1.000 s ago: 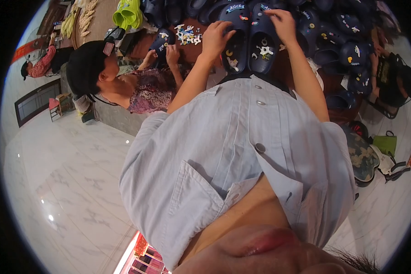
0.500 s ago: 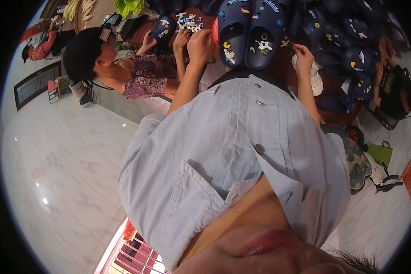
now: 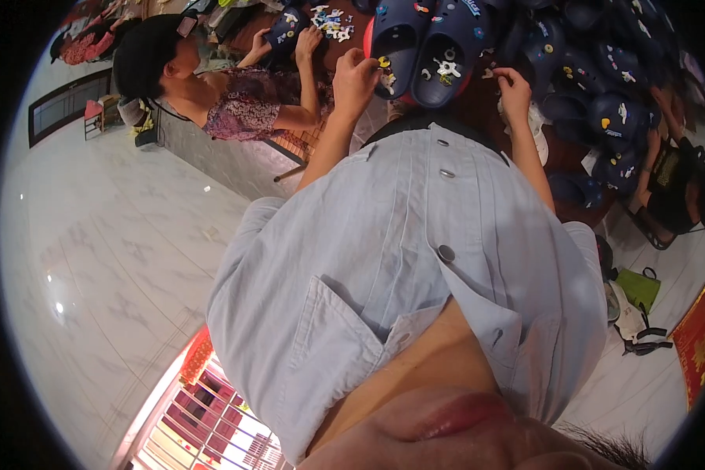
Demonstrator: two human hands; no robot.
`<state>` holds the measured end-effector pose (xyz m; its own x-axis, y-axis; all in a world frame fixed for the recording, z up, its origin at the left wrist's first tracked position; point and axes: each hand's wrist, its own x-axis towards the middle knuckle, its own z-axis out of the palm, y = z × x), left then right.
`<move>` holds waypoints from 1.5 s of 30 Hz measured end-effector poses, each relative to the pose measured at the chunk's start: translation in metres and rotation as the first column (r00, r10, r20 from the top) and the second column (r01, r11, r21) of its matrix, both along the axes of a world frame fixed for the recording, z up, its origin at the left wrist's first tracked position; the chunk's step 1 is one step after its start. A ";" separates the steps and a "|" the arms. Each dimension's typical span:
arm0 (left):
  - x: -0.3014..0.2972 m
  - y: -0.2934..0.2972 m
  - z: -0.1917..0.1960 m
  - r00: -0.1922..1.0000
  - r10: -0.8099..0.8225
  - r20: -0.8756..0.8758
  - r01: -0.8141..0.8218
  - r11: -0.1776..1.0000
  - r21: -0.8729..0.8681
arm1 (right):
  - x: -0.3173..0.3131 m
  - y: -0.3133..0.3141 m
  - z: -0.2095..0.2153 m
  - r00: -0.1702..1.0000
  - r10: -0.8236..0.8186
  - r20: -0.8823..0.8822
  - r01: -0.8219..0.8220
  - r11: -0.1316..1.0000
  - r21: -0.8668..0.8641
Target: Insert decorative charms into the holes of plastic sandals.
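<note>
Hands first: your left hand (image 3: 355,74) is raised at the near edge of the table (image 3: 572,149), with its grip pinched shut on a small yellow charm (image 3: 384,61), held right at the side of the left navy clog (image 3: 395,35). Your right hand (image 3: 513,82) sits just beside the right navy clog (image 3: 454,47), fingers curled inward; small pale pieces (image 3: 489,73) show at its fingertips, but you cannot tell whether that grip has closed on any of them. The 2 navy clogs lie side by side between your hands, toes toward you, openings away from you. The right navy clog carries several small charms on its upper; the left navy clog shows 1 small charm near its top edge. Your light blue button shirt (image 3: 415,258) fills the centre of the view and hides the table edge nearest you. To your right, a heap of further navy clogs (image 3: 603,102) covers the table, many with charms fitted. To your left, another person (image 3: 211,86) in a patterned top leans over the table, both hands on 1 more clog (image 3: 286,27), with a scatter of loose white charms (image 3: 333,19) just beside it. A green bag (image 3: 638,286) lies on the pale tiled floor (image 3: 110,235) at your right.
</note>
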<state>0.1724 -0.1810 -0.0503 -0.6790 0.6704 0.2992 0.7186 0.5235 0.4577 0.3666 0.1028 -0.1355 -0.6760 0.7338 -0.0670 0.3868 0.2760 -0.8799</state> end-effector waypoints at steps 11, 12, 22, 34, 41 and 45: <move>0.017 0.030 -0.011 0.961 0.259 -0.094 -0.273 0.935 -0.226 | 0.002 0.015 0.011 0.993 0.118 0.022 -0.118 0.993 -0.015; 0.017 0.032 -0.012 0.961 0.261 -0.095 -0.276 0.935 -0.223 | 0.003 0.015 0.009 0.990 0.142 0.006 -0.142 0.990 0.003; 0.022 0.030 -0.006 0.946 0.313 -0.082 -0.322 0.935 -0.146 | 0.013 0.022 0.016 0.972 0.236 0.006 -0.236 0.967 0.100; 0.035 0.074 0.042 0.391 -0.159 0.906 -0.287 0.915 0.285 | -0.029 -0.034 0.139 0.846 0.446 -0.291 -0.412 0.895 0.174; 0.034 0.087 0.018 0.019 -0.279 0.960 -0.324 0.907 0.270 | -0.039 -0.064 0.128 0.856 0.438 -0.273 -0.353 0.883 0.309; 0.032 0.087 0.021 -0.038 -0.271 0.962 -0.207 0.944 0.258 | -0.035 -0.068 0.122 0.900 0.364 -0.240 -0.270 0.898 0.348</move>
<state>0.2043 -0.0937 -0.0294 -0.4056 0.7603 -0.5074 -0.5829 0.2124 0.7843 0.3318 0.0345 -0.0138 -0.8292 0.4297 0.3574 -0.0277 0.6072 -0.7941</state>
